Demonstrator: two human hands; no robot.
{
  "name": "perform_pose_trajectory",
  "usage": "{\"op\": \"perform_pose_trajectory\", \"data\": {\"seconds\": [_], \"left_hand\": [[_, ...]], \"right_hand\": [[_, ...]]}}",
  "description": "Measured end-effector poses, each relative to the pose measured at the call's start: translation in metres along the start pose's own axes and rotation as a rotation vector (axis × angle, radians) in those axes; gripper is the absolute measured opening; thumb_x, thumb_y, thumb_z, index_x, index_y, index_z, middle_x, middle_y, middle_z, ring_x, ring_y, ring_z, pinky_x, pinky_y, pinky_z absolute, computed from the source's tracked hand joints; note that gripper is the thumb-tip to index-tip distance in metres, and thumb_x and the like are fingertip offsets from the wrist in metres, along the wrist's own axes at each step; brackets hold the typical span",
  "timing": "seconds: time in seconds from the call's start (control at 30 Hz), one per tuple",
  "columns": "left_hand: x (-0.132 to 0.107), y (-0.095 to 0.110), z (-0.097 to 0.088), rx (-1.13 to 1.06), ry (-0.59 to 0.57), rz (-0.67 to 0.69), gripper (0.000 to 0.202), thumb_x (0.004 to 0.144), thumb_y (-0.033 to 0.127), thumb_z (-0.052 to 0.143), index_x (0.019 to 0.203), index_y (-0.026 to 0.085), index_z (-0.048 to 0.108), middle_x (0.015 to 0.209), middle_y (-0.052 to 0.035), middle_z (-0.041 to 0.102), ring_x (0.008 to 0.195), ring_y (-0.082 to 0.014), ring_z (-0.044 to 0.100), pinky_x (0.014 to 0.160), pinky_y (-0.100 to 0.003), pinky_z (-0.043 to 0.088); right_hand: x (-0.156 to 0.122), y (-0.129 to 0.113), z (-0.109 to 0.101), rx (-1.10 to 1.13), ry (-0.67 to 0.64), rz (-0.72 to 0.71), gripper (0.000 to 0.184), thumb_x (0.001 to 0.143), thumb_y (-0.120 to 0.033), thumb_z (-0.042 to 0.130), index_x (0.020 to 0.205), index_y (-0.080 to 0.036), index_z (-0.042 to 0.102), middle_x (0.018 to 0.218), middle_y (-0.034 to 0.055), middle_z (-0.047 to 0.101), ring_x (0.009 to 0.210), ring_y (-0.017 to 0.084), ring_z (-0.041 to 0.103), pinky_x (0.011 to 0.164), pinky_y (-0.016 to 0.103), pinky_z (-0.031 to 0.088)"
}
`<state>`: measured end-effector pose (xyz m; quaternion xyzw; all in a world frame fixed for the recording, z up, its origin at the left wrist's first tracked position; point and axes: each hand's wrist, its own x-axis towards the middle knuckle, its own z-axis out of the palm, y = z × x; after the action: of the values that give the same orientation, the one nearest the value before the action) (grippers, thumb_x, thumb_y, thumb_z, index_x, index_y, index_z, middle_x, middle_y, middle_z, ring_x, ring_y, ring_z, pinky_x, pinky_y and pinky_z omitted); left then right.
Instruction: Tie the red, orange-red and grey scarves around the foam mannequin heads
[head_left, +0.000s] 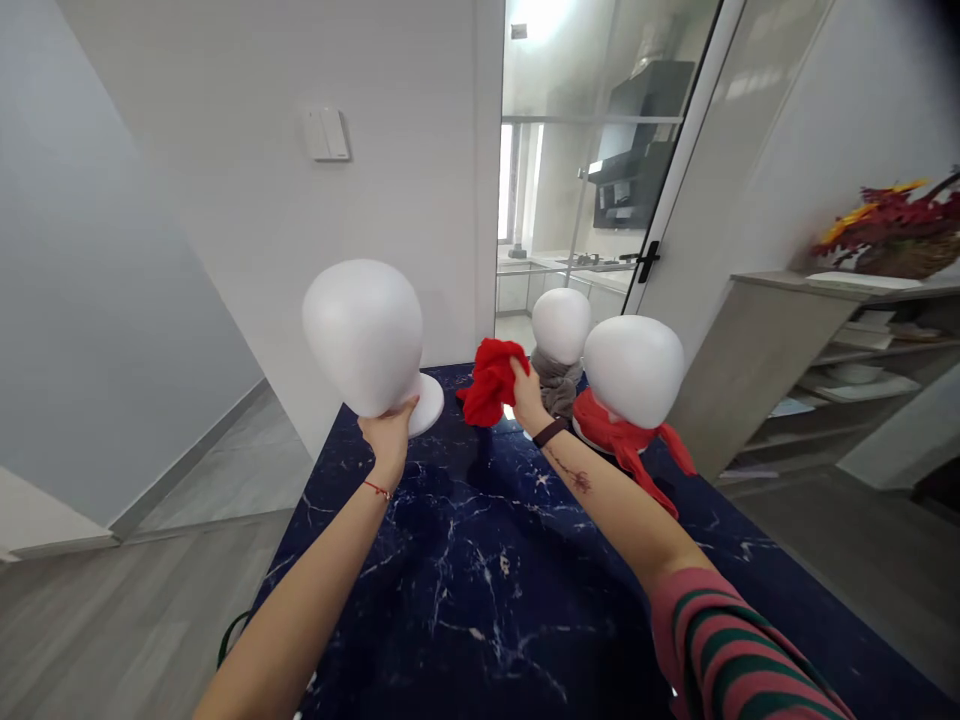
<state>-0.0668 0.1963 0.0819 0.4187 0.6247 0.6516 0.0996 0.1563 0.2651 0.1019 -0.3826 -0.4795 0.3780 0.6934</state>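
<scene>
My left hand point(390, 438) is wrapped round the neck of a white mannequin head point(364, 330), which is tilted so that its round base point(427, 405) faces right. Bunched in my right hand point(527, 395) is a bright red cloth point(491, 382), held above the far part of the table; its exact kind is hidden by the folds. Just right of it, a second mannequin head point(561, 325) wears a grey scarf point(556, 380). Closer on the right, a third mannequin head point(634, 370) has a red scarf point(626, 440) tied round its neck, the ends hanging loose.
The dark blue marbled table point(480, 600) reaches the wall. Behind it is a glass door point(585, 180) with a black handle point(648, 262). At the right stands a shelf unit point(840, 370) with a flower arrangement point(900, 235) on top. A light switch point(328, 135) is on the wall.
</scene>
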Motion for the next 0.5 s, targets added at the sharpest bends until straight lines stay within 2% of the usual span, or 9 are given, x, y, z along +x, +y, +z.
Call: {"op": "perform_pose_trajectory", "data": {"seconds": [0.1,0.17,0.23,0.3,0.37,0.43,0.5], "left_hand": [[-0.053,0.014,-0.012,0.042,-0.001,0.043,0.072,0.058,0.042,0.077,0.119,0.013,0.051,0.117,-0.0141,0.06,0.117,-0.03,0.05,0.101,-0.044,0.038],[-0.089,0.017,-0.018,0.037,-0.02,0.053,0.072,0.058,0.041,0.077,0.119,0.014,0.05,0.115,-0.0137,0.06,0.117,-0.0297,0.05,0.1,-0.043,0.038],[-0.121,0.017,-0.02,0.005,-0.05,0.052,0.072,0.057,0.041,0.077,0.119,0.015,0.05,0.114,-0.0135,0.06,0.116,-0.0295,0.05,0.098,-0.043,0.039],[-0.145,0.016,-0.021,0.009,-0.054,0.035,0.074,0.056,0.042,0.078,0.119,0.017,0.049,0.116,-0.0132,0.058,0.117,-0.0297,0.049,0.098,-0.043,0.038],[-0.159,0.014,-0.021,0.065,-0.048,0.012,0.075,0.054,0.045,0.078,0.117,0.018,0.048,0.117,-0.0129,0.056,0.118,-0.0304,0.048,0.098,-0.044,0.036],[-0.166,0.011,-0.021,0.139,-0.046,0.005,0.077,0.052,0.049,0.078,0.116,0.019,0.048,0.118,-0.0131,0.054,0.117,-0.0313,0.046,0.099,-0.046,0.035],[-0.168,0.005,-0.022,0.192,-0.04,0.015,0.08,0.051,0.052,0.078,0.117,0.018,0.047,0.118,-0.0138,0.052,0.116,-0.0324,0.046,0.098,-0.046,0.034]], "right_hand": [[-0.016,-0.052,-0.04,0.342,0.086,0.009,0.035,0.079,-0.042,0.055,0.105,-0.019,0.054,0.101,0.0038,0.065,0.086,0.016,0.064,0.076,0.031,0.054],[-0.032,-0.077,-0.066,0.423,0.104,0.002,0.033,0.077,-0.04,0.059,0.103,-0.02,0.056,0.099,0.0019,0.066,0.084,0.015,0.064,0.074,0.029,0.054],[-0.052,-0.091,-0.09,0.426,0.13,-0.002,0.032,0.076,-0.04,0.061,0.101,-0.02,0.057,0.098,0.0016,0.066,0.084,0.014,0.064,0.074,0.028,0.054],[-0.072,-0.091,-0.109,0.363,0.176,-0.011,0.032,0.076,-0.04,0.062,0.1,-0.02,0.059,0.099,0.0023,0.066,0.084,0.015,0.064,0.075,0.029,0.053],[-0.09,-0.081,-0.125,0.239,0.231,-0.034,0.032,0.076,-0.04,0.062,0.1,-0.019,0.06,0.099,0.0035,0.066,0.085,0.016,0.063,0.077,0.031,0.052],[-0.106,-0.065,-0.139,0.06,0.249,-0.066,0.033,0.076,-0.041,0.062,0.098,-0.017,0.063,0.097,0.0047,0.067,0.086,0.017,0.062,0.081,0.033,0.05],[-0.119,-0.048,-0.15,-0.129,0.213,-0.084,0.033,0.077,-0.043,0.061,0.096,-0.016,0.064,0.096,0.0061,0.067,0.088,0.019,0.061,0.085,0.036,0.047]]}}
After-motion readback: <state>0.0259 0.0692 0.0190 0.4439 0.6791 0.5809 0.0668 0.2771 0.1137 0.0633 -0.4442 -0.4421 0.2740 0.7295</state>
